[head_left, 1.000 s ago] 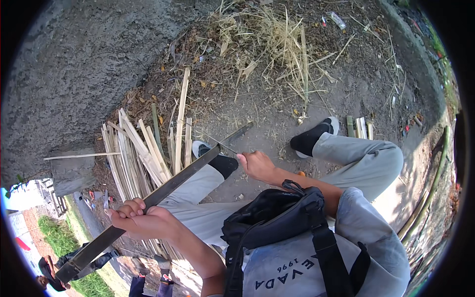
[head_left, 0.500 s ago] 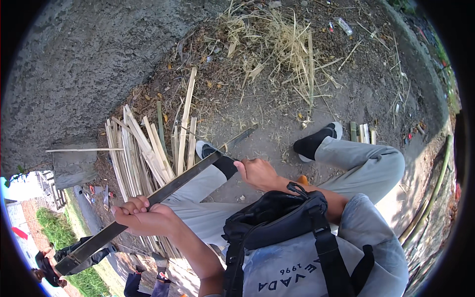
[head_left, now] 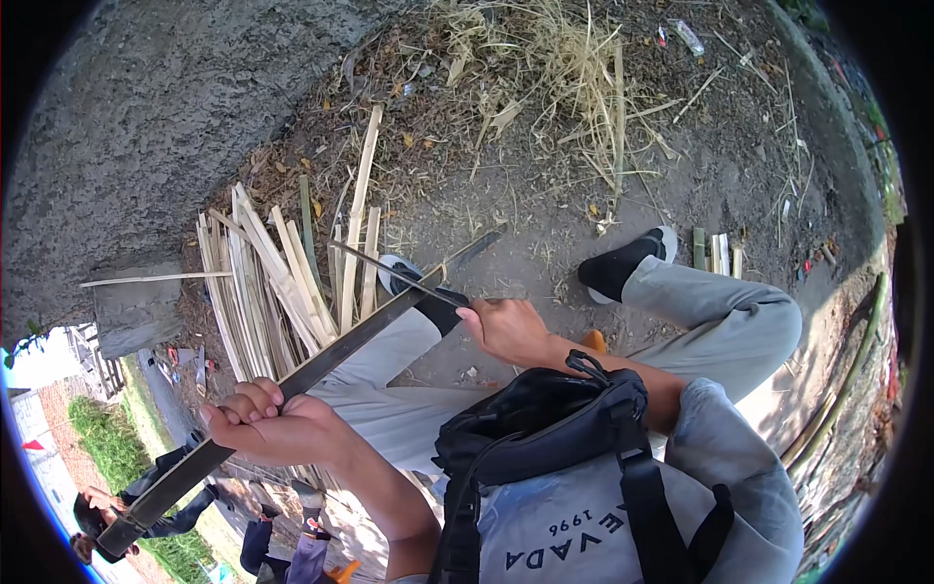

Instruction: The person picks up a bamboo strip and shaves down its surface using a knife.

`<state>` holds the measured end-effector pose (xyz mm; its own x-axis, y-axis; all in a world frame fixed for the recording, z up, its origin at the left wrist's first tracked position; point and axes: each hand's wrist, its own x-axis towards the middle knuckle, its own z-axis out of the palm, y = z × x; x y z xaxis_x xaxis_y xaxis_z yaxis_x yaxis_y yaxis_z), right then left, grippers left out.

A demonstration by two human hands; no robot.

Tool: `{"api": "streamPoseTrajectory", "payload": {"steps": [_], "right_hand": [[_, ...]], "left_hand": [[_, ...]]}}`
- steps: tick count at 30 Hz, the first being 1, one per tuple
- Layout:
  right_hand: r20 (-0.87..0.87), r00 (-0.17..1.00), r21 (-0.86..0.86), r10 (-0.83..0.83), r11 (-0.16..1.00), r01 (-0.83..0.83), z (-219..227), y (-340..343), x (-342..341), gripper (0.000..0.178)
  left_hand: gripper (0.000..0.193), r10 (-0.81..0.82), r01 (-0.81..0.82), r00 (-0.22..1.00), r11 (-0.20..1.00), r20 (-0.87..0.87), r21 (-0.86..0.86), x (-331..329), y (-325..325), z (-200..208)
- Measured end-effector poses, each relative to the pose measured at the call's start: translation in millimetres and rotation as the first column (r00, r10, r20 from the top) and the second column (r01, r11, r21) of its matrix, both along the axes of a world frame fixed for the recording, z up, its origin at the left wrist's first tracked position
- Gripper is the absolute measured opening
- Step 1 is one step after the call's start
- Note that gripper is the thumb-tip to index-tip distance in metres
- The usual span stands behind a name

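A long dark bamboo strip (head_left: 355,336) slants from the lower left to the ground near my shoes. My left hand (head_left: 268,423) is wrapped round it at its lower left part. From my right hand (head_left: 511,331) a long, narrow, dark knife blade (head_left: 394,271) points up and left. The fingers are closed on its handle, which is mostly hidden. The blade crosses the strip close to a pale node (head_left: 435,277); whether it touches cannot be made out.
Split pale bamboo slats (head_left: 263,282) lie heaped at the left beside a rough grey stone wall (head_left: 195,127). Dry shavings (head_left: 574,78) lie ahead. Short bamboo pieces (head_left: 718,253) are beyond my right shoe. A black bag (head_left: 545,423) hangs on my front. Other people (head_left: 282,545) are at lower left.
The bamboo strip and my left hand have shifted slightly left. The knife blade has tilted and shows broader above the strip. My right hand has hardly moved, slightly to the right.
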<state>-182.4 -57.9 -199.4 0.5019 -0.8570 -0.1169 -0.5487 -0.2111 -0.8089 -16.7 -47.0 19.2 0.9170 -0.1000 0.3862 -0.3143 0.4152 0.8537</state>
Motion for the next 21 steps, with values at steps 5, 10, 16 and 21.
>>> {"api": "streamPoseTrajectory", "payload": {"steps": [5,10,16,21], "right_hand": [[-0.064,0.996,0.056,-0.067,0.996,0.07,-3.6,-7.9,-2.6,0.05],[-0.004,0.994,0.014,-0.108,0.994,0.108,-10.5,-5.2,1.8,0.049],[0.013,0.999,-0.099,-0.031,0.995,0.032,16.3,-8.2,-7.6,0.051],[-0.115,0.982,0.128,-0.147,0.979,0.162,-35.7,-20.3,-16.9,0.054]], "left_hand": [[0.045,0.024,-0.024,1.0,1.0,0.001,0.015,3.4,-2.1,-1.8],[0.046,-0.034,0.034,0.999,0.999,0.028,0.002,-10.5,-3.7,3.5],[0.046,-0.022,0.022,1.0,1.0,0.006,-0.003,-15.8,-6.9,5.7],[0.041,-0.045,0.045,0.999,0.999,-0.003,-0.001,-21.0,-8.8,4.6]]}}
